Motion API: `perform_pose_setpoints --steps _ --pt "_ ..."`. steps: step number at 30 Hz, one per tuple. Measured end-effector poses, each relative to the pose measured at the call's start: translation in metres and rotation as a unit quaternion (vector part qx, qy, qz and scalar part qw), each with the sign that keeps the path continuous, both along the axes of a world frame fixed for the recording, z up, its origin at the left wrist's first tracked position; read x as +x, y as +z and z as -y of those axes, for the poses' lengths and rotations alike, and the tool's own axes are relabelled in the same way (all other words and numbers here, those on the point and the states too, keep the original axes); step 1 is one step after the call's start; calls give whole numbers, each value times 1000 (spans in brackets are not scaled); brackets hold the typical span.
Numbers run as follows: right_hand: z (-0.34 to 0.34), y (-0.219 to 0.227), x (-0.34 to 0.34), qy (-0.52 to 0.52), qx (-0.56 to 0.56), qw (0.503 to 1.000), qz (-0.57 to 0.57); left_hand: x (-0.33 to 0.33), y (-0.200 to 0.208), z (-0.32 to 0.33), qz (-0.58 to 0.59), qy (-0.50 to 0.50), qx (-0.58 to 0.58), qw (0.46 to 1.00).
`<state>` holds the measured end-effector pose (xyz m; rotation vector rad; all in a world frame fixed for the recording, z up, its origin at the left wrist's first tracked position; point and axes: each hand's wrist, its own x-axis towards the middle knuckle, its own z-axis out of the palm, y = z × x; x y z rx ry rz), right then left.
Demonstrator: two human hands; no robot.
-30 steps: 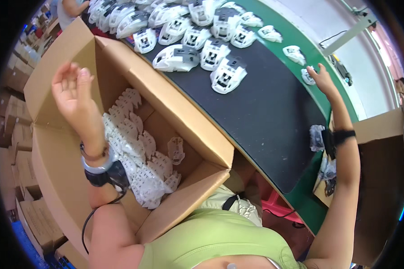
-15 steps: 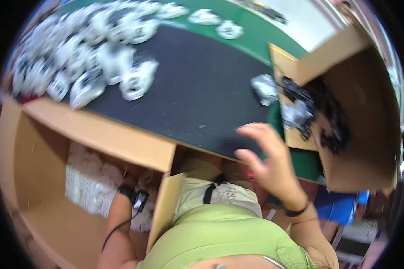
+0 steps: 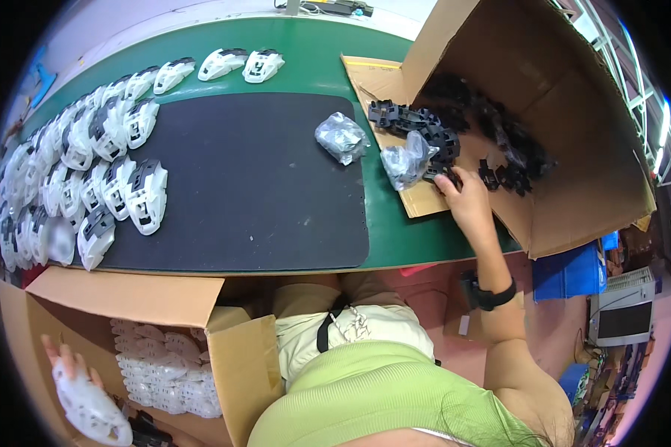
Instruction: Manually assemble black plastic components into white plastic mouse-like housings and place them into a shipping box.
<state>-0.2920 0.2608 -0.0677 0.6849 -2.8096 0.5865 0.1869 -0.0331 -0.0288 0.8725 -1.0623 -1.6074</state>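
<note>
My left hand (image 3: 73, 365) is closed on a white plastic shell (image 3: 93, 406), lifted over the left side of a low cardboard box (image 3: 127, 287). Inside that box lie stacked white shells (image 3: 164, 369). On the right, my right hand (image 3: 466, 195) reaches to the mouth of a tipped cardboard box (image 3: 581, 149), fingers bent round a small black plastic part (image 3: 445, 176) on the flap. More black plastic parts (image 3: 417, 123) pile up beside it, partly in the box. One clear plastic bag (image 3: 406, 160) rests against the pile, just left of my fingers.
Rows of white shells with black inserts (image 3: 82, 149) fill the left of the green table (image 3: 305, 45) and overlap the black mat (image 3: 261, 179). Another clear bag (image 3: 342, 138) lies at the mat's right edge. A blue bin (image 3: 570, 272) stands below the table at right.
My right hand has moved from over the mat's near edge to the black parts. My left hand has come up from inside the low box, now with a white shell. The view has turned.
</note>
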Motion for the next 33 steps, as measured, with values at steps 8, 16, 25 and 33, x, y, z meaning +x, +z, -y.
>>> perform_pose_setpoints --steps 8,16,25,33 --pt "-2 30 18 163 -300 932 123 -61 -2 -16 -355 -335 24 873" --pt "112 115 145 472 -329 685 448 -177 18 -52 -84 -411 -69 905" --pt "144 93 152 574 -367 674 285 -180 6 -48 -112 -434 -87 890" --pt "142 100 157 409 -309 793 329 -173 8 -45 -101 -475 -89 870"
